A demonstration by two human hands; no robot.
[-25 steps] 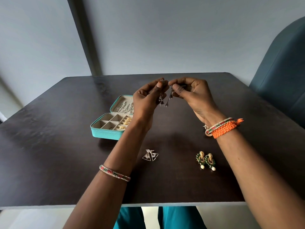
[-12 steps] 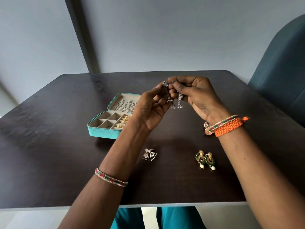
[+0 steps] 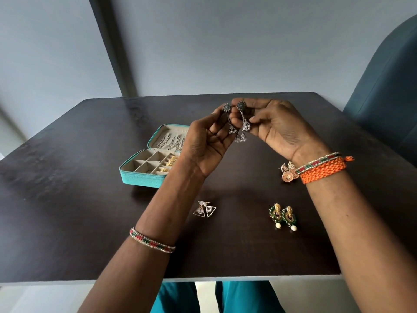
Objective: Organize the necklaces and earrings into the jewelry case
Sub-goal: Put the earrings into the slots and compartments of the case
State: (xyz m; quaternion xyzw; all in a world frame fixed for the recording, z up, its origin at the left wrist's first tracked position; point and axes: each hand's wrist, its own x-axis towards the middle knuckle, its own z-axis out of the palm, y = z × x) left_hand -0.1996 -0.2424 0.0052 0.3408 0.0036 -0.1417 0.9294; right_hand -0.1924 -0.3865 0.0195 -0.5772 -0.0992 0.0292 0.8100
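Held up above the tabletop (image 3: 67,222), both hands together, palms turned to the camera. In the left hand (image 3: 208,143), fingers curled, one silver dangling earring (image 3: 229,118) pinched at its round top. In the right hand (image 3: 277,129), the second silver earring (image 3: 243,123) pinched the same way, its small bells hanging just beside the first. Touching or only very near, cannot tell.

To the left of the left hand, lying open on the tabletop, the turquoise jewelry case (image 3: 144,177): silver chains in the far lid, gold pieces in the right compartments of the near tray. Just beside the right wrist, a round gold earring pair (image 3: 287,173). Nearer, between the forearms, a triangle earring pair (image 3: 204,208) at left and a green-gold earring pair (image 3: 283,215) with white pearl drops at right, well apart.
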